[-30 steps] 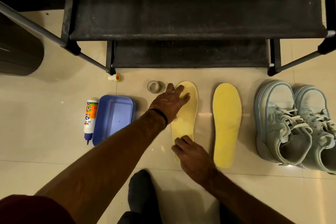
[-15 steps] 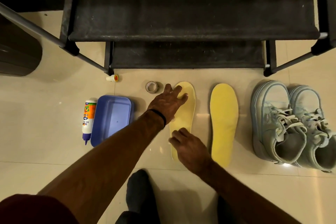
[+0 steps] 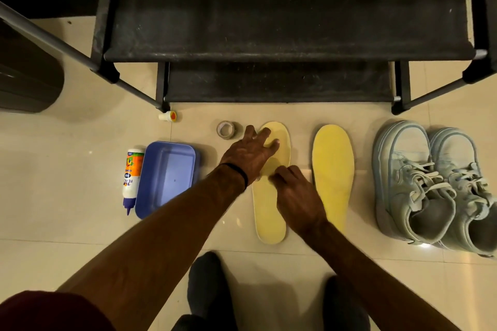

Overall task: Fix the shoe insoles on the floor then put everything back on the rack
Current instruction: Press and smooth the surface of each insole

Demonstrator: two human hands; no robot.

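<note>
The left hand [image 3: 251, 154] lies flat, fingers spread, pressing the toe of the pale insole [image 3: 270, 212] on the floor [image 3: 80, 223] before the rack [image 3: 269, 35]. The right hand [image 3: 298, 197] rests open, palm down, on its middle, having slid up from the heel. A second insole [image 3: 333, 169] lies beside, near the shoes [image 3: 430, 183].

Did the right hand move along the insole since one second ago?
Yes. The right hand slid up the pale insole from near its heel toward the rack, closer to the left hand.
</note>
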